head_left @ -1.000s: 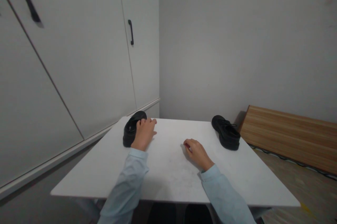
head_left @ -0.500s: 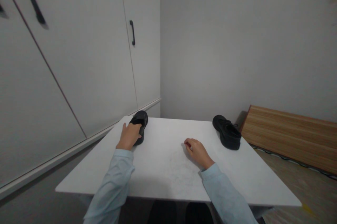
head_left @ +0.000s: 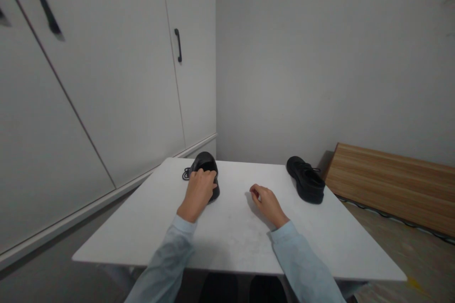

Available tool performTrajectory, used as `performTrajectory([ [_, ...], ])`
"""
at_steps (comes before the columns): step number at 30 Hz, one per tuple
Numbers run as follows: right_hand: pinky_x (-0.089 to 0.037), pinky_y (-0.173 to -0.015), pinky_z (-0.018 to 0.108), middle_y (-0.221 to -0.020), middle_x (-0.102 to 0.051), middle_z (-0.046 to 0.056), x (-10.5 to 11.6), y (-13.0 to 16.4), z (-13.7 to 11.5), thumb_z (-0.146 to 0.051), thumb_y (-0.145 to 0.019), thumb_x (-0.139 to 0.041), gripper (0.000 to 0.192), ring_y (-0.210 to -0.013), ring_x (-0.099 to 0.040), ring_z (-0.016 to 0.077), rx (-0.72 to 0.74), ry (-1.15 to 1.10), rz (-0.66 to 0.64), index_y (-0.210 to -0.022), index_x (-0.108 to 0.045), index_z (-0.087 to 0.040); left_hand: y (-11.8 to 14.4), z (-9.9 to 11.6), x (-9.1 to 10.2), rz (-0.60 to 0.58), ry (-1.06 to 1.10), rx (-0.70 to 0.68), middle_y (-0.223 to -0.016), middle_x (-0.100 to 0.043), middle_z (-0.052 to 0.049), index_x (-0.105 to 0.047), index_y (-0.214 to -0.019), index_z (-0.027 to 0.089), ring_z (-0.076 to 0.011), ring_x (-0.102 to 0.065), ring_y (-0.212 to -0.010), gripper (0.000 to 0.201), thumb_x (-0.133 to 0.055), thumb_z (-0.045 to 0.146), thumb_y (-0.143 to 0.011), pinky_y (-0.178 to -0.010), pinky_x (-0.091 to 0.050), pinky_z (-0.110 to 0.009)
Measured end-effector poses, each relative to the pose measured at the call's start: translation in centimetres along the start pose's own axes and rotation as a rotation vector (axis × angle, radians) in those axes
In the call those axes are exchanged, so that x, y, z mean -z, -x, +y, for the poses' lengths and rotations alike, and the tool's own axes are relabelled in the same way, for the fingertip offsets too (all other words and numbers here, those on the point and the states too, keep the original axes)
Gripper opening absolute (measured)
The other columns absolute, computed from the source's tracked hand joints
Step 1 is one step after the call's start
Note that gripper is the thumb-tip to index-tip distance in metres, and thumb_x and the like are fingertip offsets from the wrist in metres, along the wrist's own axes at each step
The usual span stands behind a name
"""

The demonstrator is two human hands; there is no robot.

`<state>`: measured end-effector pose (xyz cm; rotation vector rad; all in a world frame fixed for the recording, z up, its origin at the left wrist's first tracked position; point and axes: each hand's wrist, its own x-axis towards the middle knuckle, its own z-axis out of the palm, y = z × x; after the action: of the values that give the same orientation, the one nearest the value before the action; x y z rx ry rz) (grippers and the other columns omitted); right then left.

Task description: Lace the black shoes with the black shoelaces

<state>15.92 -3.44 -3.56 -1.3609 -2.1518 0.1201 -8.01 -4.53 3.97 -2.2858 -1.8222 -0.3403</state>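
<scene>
Head view: one black shoe (head_left: 205,157), on the far left part of a white table (head_left: 231,241), its lace (head_left: 186,174) looped at the left side; left hand (head_left: 201,187), gripping this shoe at its opening. One second black shoe (head_left: 306,182), laced, near the table's right edge, apart from both hands. Right hand (head_left: 266,204), between the shoes, fingers loosely curled; whether fully closed, cannot tell. One wood-grain board (head_left: 391,184), right, beyond the table.

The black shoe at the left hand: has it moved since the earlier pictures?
Yes: the shoe has shifted rightward, farther from the far-left corner of the white table.
</scene>
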Motion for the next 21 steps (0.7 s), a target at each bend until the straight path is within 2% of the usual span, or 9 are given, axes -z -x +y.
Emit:
performTrajectory([
  [6,-0.042,-0.068,0.026,-0.074,-0.065,0.003,0.3,0.0,0.5,-0.018,-0.085,-0.041,0.018,-0.069,-0.060,0.0166,-0.070,-0.055,0.092,-0.090,-0.058,-0.018,2.6,5.0,0.3,0.053,0.076,-0.196,-0.093,-0.064,-0.007,-0.057,-0.094,0.017,-0.0252,-0.051,-0.092,0.011,-0.051,0.016,-0.085,-0.079,-0.034,-0.038],
  [11,-0.042,-0.066,0.026,-0.071,-0.065,0.003,0.7,0.0,0.8,-0.021,-0.085,-0.040,0.020,-0.066,-0.060,0.0169,-0.123,-0.073,0.192,-0.089,-0.059,-0.019,4.0,8.4,-0.5,0.019,0.129,-0.262,-0.090,-0.062,-0.005,-0.057,-0.092,0.018,-0.0251,-0.051,-0.089,0.010,-0.049,0.016,-0.086,-0.077,-0.035,-0.039],
  [15,-0.042,-0.063,0.026,-0.068,-0.065,0.004,0.9,-0.1,1.0,-0.025,-0.085,-0.040,0.021,-0.063,-0.060,0.0173,-0.211,-0.100,0.258,-0.088,-0.060,-0.019,4.7,10.2,-1.5,0.013,0.144,-0.293,-0.088,-0.061,-0.005,-0.056,-0.091,0.018,-0.0248,-0.050,-0.088,0.013,-0.046,0.011,-0.086,-0.078,-0.036,-0.040],
  [21,-0.041,-0.062,0.026,-0.068,-0.064,0.003,1.1,-0.3,1.2,-0.029,-0.085,-0.040,0.023,-0.062,-0.060,0.0173,-0.293,-0.185,0.313,-0.093,-0.058,-0.018,5.6,12.0,-2.2,0.023,0.182,-0.342,-0.089,-0.060,-0.005,-0.055,-0.091,0.018,-0.0244,-0.049,-0.089,0.008,-0.053,0.014,-0.083,-0.080,-0.037,-0.041],
])
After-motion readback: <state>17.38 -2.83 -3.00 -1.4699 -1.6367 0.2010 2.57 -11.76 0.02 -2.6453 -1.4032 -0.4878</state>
